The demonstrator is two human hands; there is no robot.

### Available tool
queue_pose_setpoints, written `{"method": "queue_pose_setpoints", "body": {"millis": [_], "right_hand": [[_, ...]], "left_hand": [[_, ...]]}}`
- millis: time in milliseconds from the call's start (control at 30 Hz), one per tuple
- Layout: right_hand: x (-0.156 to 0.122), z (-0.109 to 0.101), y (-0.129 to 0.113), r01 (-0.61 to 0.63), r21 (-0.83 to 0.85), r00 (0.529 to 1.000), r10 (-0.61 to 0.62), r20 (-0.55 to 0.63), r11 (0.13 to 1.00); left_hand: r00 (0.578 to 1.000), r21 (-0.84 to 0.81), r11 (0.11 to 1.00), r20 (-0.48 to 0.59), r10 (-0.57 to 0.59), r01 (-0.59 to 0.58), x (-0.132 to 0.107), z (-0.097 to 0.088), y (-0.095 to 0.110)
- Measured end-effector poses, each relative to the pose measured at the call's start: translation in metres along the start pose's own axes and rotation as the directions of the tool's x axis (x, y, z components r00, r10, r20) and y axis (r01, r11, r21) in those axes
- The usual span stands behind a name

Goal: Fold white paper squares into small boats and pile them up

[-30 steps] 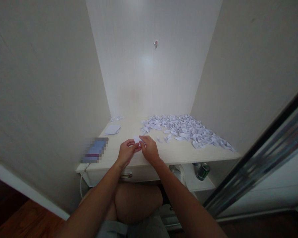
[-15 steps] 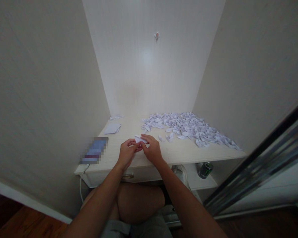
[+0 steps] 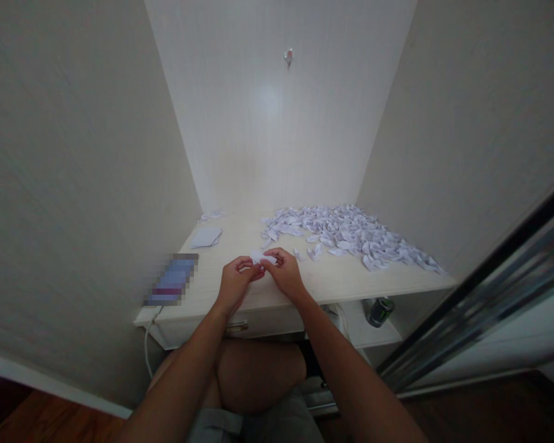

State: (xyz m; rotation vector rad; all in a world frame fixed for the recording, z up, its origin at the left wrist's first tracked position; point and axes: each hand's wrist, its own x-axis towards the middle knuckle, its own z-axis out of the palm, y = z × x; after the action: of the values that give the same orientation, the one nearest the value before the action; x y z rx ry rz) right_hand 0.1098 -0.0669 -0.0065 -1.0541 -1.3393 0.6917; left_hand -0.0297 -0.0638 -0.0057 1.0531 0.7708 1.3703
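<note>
My left hand [image 3: 235,283] and my right hand [image 3: 286,274] meet over the front middle of a pale wooden desk [image 3: 332,280]. Both pinch a small white piece of paper [image 3: 260,256] between fingertips, just above the desk top. A large heap of small folded white paper pieces [image 3: 351,237] spreads over the right half of the desk. A small stack of flat white paper squares [image 3: 206,237] lies at the left back.
A phone [image 3: 170,281] with a cable lies at the desk's left front edge. A green and black can [image 3: 381,311] stands on a shelf under the desk at the right. Walls close in on three sides; a dark sliding door frame [image 3: 480,295] runs along the right.
The paper piece has been turned and worked slightly between my fingers. My head has shifted a little, so the desk sits a bit higher in view.
</note>
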Motion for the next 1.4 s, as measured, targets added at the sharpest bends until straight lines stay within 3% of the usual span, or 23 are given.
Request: {"method": "queue_pose_setpoints", "body": {"millis": [100,533,933,1400], "right_hand": [[0.001,0.001,0.003,-0.028,0.075,1.000,0.027,0.009,0.997],[0.000,-0.001,0.006,-0.037,0.053,0.999,0.036,0.019,0.998],[0.003,-0.003,0.018,-0.113,-0.008,0.994,0.113,0.003,0.994],[0.004,-0.010,0.013,-0.172,0.202,0.982,0.151,0.113,0.964]], "left_hand": [[1.000,0.007,1.000,0.023,-0.002,0.002,0.000,0.000,0.000],[0.997,0.028,1.000,0.080,-0.009,0.007,0.002,-0.002,-0.002],[1.000,0.012,1.000,0.015,-0.001,0.000,0.001,-0.003,-0.003],[0.988,-0.045,0.997,-0.145,0.051,-0.058,0.003,-0.004,-0.001]]}}
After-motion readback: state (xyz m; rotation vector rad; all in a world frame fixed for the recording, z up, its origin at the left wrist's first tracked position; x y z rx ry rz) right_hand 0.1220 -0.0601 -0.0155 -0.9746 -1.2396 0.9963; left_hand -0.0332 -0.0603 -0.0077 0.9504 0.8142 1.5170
